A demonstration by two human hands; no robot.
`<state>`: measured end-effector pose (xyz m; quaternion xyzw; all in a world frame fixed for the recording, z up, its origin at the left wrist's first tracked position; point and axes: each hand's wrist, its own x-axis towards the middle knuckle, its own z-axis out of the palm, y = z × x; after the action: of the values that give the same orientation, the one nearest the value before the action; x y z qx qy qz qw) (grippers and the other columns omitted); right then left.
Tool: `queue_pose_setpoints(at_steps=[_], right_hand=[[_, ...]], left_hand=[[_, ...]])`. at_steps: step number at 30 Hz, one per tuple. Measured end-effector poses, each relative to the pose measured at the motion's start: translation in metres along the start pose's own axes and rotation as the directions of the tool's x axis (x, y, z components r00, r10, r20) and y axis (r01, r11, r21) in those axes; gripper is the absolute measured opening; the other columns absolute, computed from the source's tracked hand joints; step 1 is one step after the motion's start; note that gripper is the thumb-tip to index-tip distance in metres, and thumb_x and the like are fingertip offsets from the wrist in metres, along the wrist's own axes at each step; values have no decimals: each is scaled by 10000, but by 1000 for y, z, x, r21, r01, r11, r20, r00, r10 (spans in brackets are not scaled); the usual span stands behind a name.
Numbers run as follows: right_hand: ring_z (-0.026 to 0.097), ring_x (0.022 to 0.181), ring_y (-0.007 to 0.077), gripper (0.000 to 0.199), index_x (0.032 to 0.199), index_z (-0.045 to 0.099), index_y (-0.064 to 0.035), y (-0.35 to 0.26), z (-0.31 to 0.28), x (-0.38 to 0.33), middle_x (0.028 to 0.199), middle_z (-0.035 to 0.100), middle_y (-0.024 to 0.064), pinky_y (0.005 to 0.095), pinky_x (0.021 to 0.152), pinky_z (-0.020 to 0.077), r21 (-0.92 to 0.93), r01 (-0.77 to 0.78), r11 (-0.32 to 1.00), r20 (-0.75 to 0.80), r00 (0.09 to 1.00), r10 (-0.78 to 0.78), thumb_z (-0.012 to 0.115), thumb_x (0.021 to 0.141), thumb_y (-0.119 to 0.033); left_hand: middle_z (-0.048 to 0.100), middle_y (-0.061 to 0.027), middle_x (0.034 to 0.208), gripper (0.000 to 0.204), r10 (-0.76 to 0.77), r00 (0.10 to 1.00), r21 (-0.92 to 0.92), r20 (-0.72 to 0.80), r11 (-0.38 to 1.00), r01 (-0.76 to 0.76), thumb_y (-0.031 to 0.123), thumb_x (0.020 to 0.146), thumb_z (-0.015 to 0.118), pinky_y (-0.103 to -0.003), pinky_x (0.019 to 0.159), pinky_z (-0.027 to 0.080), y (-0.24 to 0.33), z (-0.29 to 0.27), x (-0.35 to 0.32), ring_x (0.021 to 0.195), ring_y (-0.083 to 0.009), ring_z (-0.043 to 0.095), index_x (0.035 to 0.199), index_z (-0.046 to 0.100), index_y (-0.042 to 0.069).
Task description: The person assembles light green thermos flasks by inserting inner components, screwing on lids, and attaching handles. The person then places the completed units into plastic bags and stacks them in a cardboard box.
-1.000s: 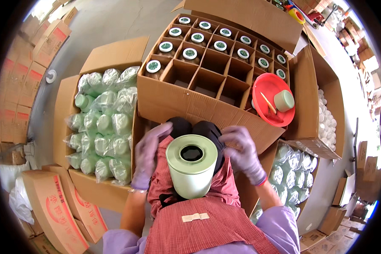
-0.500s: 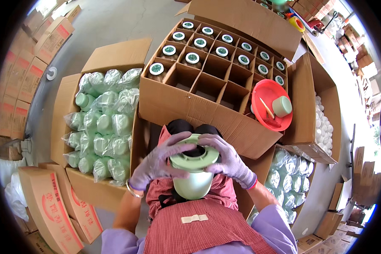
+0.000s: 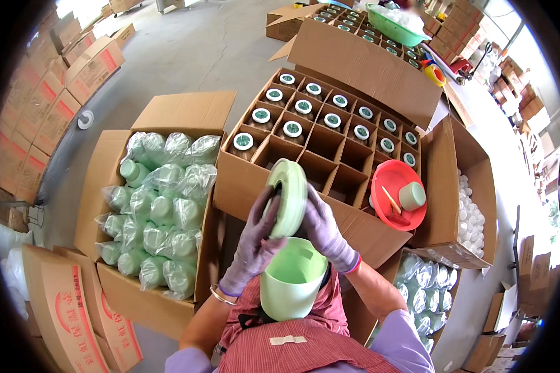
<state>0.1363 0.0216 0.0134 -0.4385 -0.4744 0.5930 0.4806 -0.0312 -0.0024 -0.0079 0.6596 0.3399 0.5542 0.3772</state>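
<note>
Between my gloved hands stands a light-green ring-shaped lid [image 3: 289, 198], tilted up on edge and slightly blurred. My left hand [image 3: 259, 239] grips its left side, the fingers partly hidden at the opening. Against the right side of the lid my right hand [image 3: 325, 229] closes its fingers. Just below, an open light-green container [image 3: 290, 283] sits upright in my lap, its pale inside showing. Ahead is a divided carton [image 3: 280, 186] holding several bottles with white-rimmed green tops; some front compartments hold none.
At left, a carton [image 3: 137, 304] holds several bagged green containers. A red basin [image 3: 394, 214] with a green cup [image 3: 412, 196] rests on the divided carton's right corner. White caps [image 3: 471, 217] fill a carton further right. Another carton of bagged pieces [image 3: 426, 298] lies below it.
The ring-shaped lid has come off the container and been raised and tipped on edge in both hands. The container stays in my lap, now open. The view has tilted upward.
</note>
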Motion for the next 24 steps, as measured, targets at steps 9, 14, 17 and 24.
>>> queue_pose_setpoints(at_steps=[9, 14, 17, 24], right_hand=[[690, 754, 350, 448, 975, 718, -73, -20, -78, 82, 867, 721, 164, 436, 705, 559, -878, -35, 477, 4, 997, 81, 480, 932, -450], [637, 1050, 313, 548, 1054, 719, -110, 49, -153, 155, 1145, 664, 148, 485, 824, 507, -882, -343, -323, -329, 939, -98, 581, 844, -596], [588, 1085, 287, 377, 1078, 643, -103, 24, -52, 184, 1090, 615, 101, 448, 866, 484, -952, 35, -305, 77, 989, -128, 648, 850, -403], [522, 1150, 404, 622, 1373, 520, -160, 127, 35, 273, 1283, 493, 199, 472, 1006, 458, -863, 464, 200, 462, 885, -61, 722, 784, -170]], left_hand=[[538, -130, 1379, 411, -37, 922, 136, 385, 991, -16, 178, 895, 688, -463, 1082, 400, -18, -38, 8, 1265, -356, 494, 1304, 638, 190], [631, -84, 1271, 298, -109, 738, -55, 666, 979, 194, 172, 975, 601, -338, 1048, 419, -34, -39, -21, 1204, -227, 563, 1250, 653, 71], [632, -63, 1283, 289, -293, 683, -38, 669, 904, 425, 166, 1004, 555, -300, 1036, 419, -46, -52, -17, 1193, -180, 565, 1249, 648, 44], [644, -92, 1245, 294, -483, 749, -192, 454, 767, 612, 137, 1030, 483, -322, 1031, 447, -29, -41, 0, 1181, -185, 584, 1240, 627, -9]])
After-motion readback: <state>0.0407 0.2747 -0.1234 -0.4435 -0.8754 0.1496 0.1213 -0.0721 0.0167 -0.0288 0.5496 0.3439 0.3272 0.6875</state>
